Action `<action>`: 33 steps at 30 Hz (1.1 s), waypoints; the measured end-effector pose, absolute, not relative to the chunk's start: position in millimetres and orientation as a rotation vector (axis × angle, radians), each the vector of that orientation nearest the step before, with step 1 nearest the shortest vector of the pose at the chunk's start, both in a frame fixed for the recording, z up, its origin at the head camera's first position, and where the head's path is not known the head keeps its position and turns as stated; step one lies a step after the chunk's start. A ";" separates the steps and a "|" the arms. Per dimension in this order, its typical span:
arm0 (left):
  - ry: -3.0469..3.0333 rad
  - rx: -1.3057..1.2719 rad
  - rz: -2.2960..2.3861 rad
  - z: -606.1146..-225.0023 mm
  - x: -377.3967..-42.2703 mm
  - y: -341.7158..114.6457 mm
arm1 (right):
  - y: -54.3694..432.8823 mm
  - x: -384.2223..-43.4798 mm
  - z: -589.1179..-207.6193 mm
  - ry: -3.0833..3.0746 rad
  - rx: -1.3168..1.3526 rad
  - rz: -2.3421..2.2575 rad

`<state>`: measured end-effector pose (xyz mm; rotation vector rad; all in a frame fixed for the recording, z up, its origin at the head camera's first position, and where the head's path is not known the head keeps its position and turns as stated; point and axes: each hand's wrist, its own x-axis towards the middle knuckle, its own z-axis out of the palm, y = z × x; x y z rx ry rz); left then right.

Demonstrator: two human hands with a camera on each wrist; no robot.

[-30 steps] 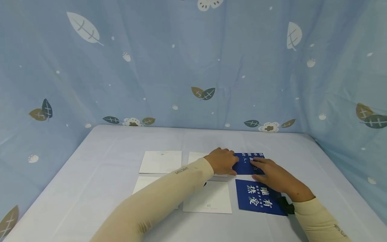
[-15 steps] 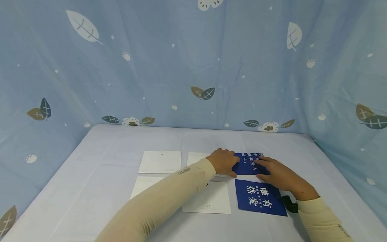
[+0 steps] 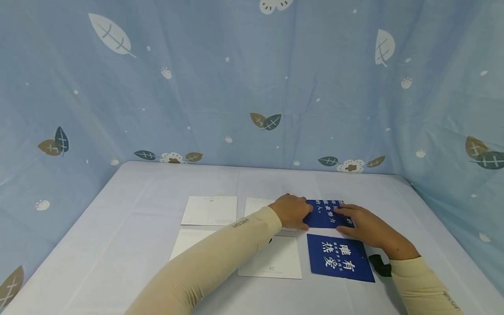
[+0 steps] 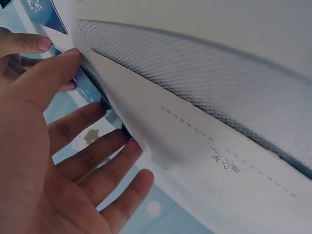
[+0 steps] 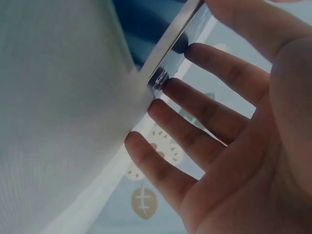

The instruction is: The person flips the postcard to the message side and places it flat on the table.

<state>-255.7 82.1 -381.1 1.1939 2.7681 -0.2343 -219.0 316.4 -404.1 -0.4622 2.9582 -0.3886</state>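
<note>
Two blue cards with white Chinese characters lie on the right. At the left edge of the far blue card point(image 3: 320, 218), my left hand point(image 3: 290, 211) rests its fingertips and partly covers a white card point(image 3: 256, 205). My right hand point(image 3: 366, 226) touches the right part of that blue card, its fingers reaching in from the right. The near blue card point(image 3: 334, 256) lies flat just below. In the left wrist view, the fingers are spread loosely beside a white card point(image 4: 180, 131) with a small line drawing. In the right wrist view, straight fingers point(image 5: 209, 117) reach the card's edge.
More white cards lie to the left: a far left card point(image 3: 208, 211), a near left card point(image 3: 189, 239) partly under the left sleeve point(image 3: 212, 253), and a near middle card point(image 3: 275, 260). A white cloth covers the table point(image 3: 118, 245). A blue patterned curtain point(image 3: 220, 87) hangs behind.
My right hand has slid slightly to the right, uncovering more characters on the far blue card. The left hand stays nearly in place at that card's left edge.
</note>
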 end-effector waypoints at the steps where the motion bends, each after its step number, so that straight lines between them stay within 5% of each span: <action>1: 2.768 1.200 -0.238 -381.4 -256.0 82.0 | 316.6 -219.1 -403.6 2.955 -0.462 -0.390; 33: 2.850 1.159 0.039 -378.9 -257.8 71.1 | 317.4 -219.2 -390.8 3.027 -0.452 -0.486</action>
